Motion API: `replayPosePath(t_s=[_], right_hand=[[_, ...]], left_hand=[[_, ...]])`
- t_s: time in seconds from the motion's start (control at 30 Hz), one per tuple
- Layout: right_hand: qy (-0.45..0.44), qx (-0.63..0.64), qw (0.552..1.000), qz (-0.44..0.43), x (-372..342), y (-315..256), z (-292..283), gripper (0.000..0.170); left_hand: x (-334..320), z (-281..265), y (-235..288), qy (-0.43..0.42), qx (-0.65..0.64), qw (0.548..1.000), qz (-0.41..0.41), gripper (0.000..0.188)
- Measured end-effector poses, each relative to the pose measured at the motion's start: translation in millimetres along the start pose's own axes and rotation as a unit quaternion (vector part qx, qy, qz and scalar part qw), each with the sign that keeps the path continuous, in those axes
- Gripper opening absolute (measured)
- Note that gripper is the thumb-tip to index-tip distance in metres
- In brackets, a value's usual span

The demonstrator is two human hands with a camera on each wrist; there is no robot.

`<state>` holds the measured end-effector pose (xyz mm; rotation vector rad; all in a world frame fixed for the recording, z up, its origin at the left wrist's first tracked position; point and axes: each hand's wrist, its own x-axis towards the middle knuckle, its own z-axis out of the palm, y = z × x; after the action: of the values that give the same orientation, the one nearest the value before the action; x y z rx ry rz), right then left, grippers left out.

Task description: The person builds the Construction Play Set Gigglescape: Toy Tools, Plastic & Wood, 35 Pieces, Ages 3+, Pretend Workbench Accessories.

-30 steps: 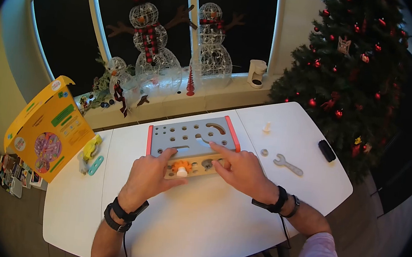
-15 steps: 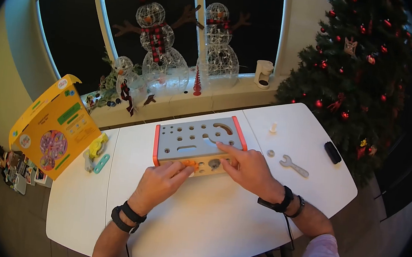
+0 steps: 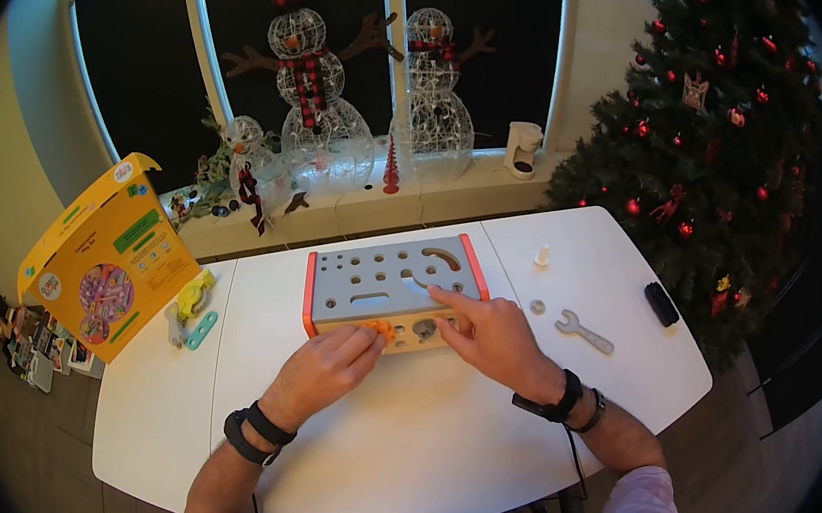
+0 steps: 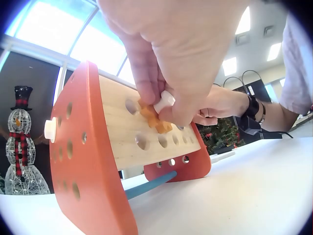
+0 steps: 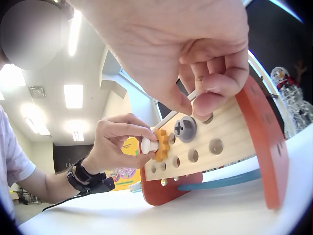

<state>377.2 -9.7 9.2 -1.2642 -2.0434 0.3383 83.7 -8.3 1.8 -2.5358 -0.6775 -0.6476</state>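
Observation:
A toy workbench (image 3: 406, 306) with a grey top, wooden front panel and orange-red ends stands before me. My left hand (image 3: 325, 363) pinches the head of a white peg (image 5: 149, 145) between thumb and fingers. On that peg sits an orange gear (image 5: 163, 145), held close against the front panel. My right hand (image 3: 502, 341) grips the panel's upper edge, index finger along the grey top and thumb at the wooden front. Beside that thumb, a grey cross-head bolt (image 5: 185, 129) is set in the panel. Fingers partly hide the gear in the head view.
At the right of the white table (image 3: 390, 455) are a grey wrench (image 3: 585, 332), a small nut (image 3: 538, 307), a white peg (image 3: 542, 256) and a black object (image 3: 661, 304). An upright yellow box (image 3: 105, 259), yellow piece (image 3: 194, 294) and teal strip (image 3: 202, 331) stand left.
My left hand has shifted from around the gear's left side, with fingers spread, to pinching the white peg's head. The right hand has kept its place on the workbench.

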Motion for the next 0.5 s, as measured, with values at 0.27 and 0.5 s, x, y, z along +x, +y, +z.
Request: replayPosePath(t_s=[0.27,0.5], right_hand=[[-0.021,0.004,1.000,0.013,0.5,-1.1,-3.9,0.045],[-0.011,0.006,1.000,0.006,0.6,0.1,-0.7,0.045]], left_hand=[[6.0,-8.1,-2.7,-0.041,0.027,0.998,0.041,0.033],[2.5,-5.3,-3.5,-0.031,0.036,0.998,0.033,0.034]])
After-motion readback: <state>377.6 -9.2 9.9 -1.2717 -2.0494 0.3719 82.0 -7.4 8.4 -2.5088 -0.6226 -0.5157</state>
